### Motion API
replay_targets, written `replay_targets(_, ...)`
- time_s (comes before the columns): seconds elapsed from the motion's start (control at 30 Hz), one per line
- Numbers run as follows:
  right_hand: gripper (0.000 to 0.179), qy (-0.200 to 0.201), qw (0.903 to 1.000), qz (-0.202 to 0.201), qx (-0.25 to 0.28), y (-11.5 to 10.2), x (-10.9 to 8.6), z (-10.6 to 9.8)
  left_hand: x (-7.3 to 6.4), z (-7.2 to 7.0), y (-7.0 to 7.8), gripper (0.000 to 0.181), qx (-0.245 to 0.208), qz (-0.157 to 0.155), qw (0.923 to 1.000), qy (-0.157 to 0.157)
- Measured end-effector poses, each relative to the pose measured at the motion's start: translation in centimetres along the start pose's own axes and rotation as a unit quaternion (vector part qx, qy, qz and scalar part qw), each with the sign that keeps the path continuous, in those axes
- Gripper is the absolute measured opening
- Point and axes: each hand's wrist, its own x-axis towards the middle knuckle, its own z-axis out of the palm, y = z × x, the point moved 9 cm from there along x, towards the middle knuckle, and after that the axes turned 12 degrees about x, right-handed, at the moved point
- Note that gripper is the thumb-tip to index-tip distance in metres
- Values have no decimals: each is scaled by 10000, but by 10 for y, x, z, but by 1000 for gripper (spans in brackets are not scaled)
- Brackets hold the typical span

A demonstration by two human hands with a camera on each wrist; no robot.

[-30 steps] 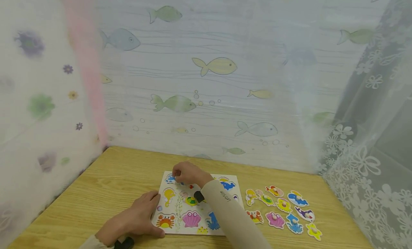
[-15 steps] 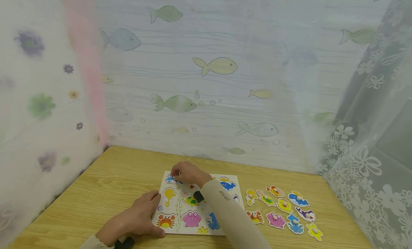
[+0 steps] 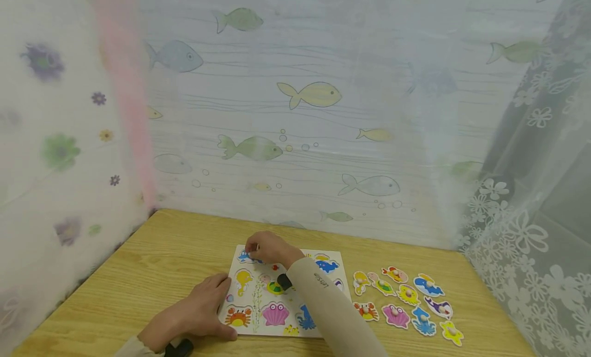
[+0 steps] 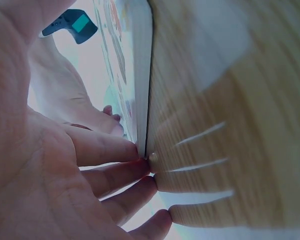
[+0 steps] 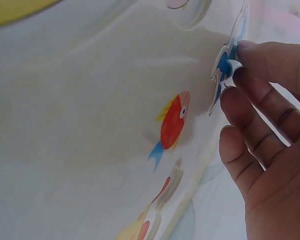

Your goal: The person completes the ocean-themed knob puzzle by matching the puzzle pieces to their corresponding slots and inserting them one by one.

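Observation:
A white peg puzzle board point(image 3: 293, 316) printed with sea animals lies on the wooden table. My right hand point(image 3: 270, 248) is over its far left corner, pinching a blue sea-animal puzzle piece point(image 5: 223, 64) between thumb and fingertips. That piece is seen nearly edge-on in the right wrist view, at the board's surface; whether it sits fully in a recess I cannot tell. My left hand point(image 3: 200, 308) rests at the board's left side, thumb by the front corner. In the left wrist view its extended fingers point(image 4: 110, 150) touch the table beside the board's edge.
Several knobbed puzzle pieces lie right of the board, among them a pink shell point(image 3: 395, 316), a crab point(image 3: 366, 311), a blue whale point(image 3: 428, 285) and a yellow starfish point(image 3: 450, 333). Fish-printed curtain point(image 3: 304, 141) hangs behind the table point(image 3: 175, 254).
My right hand has shifted very slightly left over the far left corner, still pinching the blue piece. The left hand and the loose pieces stay in place.

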Motion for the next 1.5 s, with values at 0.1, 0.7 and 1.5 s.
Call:
replay_targets(0.1,8,0,9998,110,142,1,-2,-2,0,0,0,120,-4,-5,10000,-8)
replay_targets(0.7,24,174,9995,133,209,16,-55,-41,-1,2,-2,121,-81,-274,9995,-154)
replay_targets(1.5,26,768,9961,277,-321,64,-174,-92,1,5,-3,122,-59,-268,9995,-179)
